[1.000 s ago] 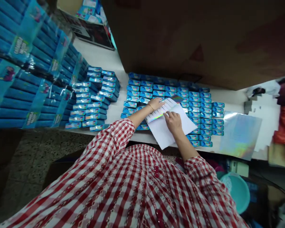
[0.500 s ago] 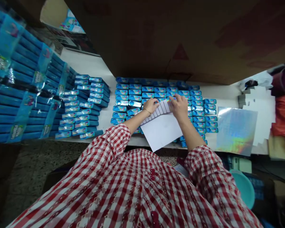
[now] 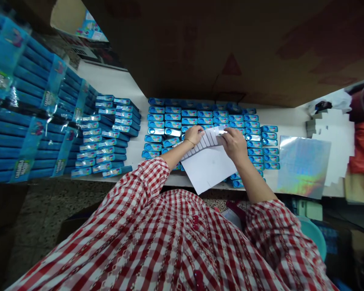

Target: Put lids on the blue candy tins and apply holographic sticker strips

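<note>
A white sticker sheet (image 3: 210, 167) is held tilted over rows of small blue boxes (image 3: 189, 113). Pale rectangular labels run along its upper part, on a grey backing. My left hand (image 3: 194, 136) is closed on the sheet's upper edge, fingertips pinching it. At the upper right corner, my right hand (image 3: 235, 143) is closed in a pinch on a shiny sticker (image 3: 220, 130), which looks partly lifted from the sheet. The boxes stand close together with their narrow printed ends up; the sheet and my hands cover some of them.
More blue boxes (image 3: 104, 143) are stacked to the left, beside large wrapped packs (image 3: 21, 121). A big cardboard box (image 3: 215, 48) overhangs the back of the white table (image 3: 133, 151). On the right lie a holographic sheet (image 3: 303, 167) and white sheets (image 3: 336, 145).
My right hand has moved slightly right and down, drawing the shiny sticker away from the sheet's corner. My left hand stays on the sheet almost unmoved.
</note>
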The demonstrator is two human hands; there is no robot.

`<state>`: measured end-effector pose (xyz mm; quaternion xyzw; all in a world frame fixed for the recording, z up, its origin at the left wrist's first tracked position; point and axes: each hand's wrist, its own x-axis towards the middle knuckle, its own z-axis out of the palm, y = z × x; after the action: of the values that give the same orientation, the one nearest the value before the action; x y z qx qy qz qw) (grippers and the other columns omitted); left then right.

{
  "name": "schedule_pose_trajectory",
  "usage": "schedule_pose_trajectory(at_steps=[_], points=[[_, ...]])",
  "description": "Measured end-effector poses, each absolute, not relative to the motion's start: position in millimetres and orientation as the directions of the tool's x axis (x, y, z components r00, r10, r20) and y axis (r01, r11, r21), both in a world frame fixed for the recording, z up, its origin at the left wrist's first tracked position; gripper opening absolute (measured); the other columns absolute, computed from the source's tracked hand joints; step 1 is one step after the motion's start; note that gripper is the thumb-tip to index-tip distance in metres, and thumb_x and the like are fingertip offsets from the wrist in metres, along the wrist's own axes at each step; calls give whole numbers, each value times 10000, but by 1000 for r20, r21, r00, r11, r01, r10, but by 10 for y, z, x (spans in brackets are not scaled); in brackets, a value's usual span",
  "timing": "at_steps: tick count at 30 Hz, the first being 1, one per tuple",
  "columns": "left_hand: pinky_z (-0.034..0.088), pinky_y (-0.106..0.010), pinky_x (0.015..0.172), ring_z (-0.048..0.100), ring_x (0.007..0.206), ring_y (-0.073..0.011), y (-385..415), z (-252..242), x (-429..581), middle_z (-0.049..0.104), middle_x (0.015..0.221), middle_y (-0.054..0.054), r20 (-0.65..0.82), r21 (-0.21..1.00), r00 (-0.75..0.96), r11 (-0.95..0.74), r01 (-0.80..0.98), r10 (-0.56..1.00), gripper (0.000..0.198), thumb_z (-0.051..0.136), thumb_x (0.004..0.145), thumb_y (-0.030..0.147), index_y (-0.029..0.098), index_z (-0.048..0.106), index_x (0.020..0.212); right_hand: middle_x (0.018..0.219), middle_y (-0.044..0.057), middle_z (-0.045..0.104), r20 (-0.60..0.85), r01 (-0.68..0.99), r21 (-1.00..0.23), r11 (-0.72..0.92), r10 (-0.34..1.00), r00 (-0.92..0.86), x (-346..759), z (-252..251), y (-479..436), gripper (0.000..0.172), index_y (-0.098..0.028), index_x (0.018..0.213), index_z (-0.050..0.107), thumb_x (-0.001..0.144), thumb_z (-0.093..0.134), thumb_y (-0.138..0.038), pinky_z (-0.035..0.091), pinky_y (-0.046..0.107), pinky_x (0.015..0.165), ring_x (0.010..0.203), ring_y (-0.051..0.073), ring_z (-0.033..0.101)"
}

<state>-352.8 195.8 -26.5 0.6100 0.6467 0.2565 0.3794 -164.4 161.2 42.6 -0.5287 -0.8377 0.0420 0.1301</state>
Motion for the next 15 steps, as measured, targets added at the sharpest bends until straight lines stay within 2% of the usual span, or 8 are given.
schedule_pose_trajectory(at_steps=[3,5,7,9,11,13,15], points=[[403,-375,873,564,972,-259,1970,-253,-3543,645,974,-98,-159,784,-30,145,604,987,98,638,722,145,162,686,806,942,85,638,179,840,-421,342,939,-292,-1747,832,1397,166,-192,829,626,868,484,-268,450,341,746,860,203,571],[378,-382,938,530,1081,-268,1913,-188,-3593,634,1084,-103,-103,844,-56,117,523,993,183,658,719,147,166,687,899,810,44,631,124,763,-603,233,972,-199,-1849,1011,1292,150,-204,770,622,831,524,-300,454,308,659,729,169,572],[391,-356,938,534,1096,-239,1786,-73,-3693,642,1101,-92,-89,938,-46,99,331,995,198,597,802,231,167,676,972,700,9,606,32,622,-778,89,994,-102,-1983,1078,1233,163,-204,719,615,791,566,-343,435,274,572,618,136,547],[434,-322,872,577,1032,-204,1603,62,-3842,666,1047,-85,-149,986,12,147,81,989,319,453,897,369,159,665,1010,611,-17,573,-94,427,-902,-67,995,-43,-2147,1060,1201,181,-196,692,611,744,610,-369,403,242,504,548,112,522],[458,-300,809,603,996,-193,1399,180,-4024,671,1037,-86,-221,967,76,229,-111,972,435,397,902,483,160,651,1047,573,-26,560,-217,246,-948,-200,975,-45,-2337,1005,1169,200,-184,675,613,693,654,-379,372,218,459,509,95,501],[467,-289,787,612,983,-188,1207,251,-4220,669,1036,-85,-256,939,92,270,-215,962,427,508,843,507,169,638,1069,596,-19,585,-304,117,-949,-294,950,-74,-2542,945,1119,219,-175,671,621,646,686,-383,352,201,433,494,81,491],[472,-283,786,619,936,-172,1038,265,-4428,672,978,-73,-278,926,30,277,-259,960,406,655,752,435,165,637,1054,631,-10,611,-371,32,-929,-369,925,-79,-2761,881,1044,239,-171,668,623,608,707,-387,333,190,410,485,73,491]])
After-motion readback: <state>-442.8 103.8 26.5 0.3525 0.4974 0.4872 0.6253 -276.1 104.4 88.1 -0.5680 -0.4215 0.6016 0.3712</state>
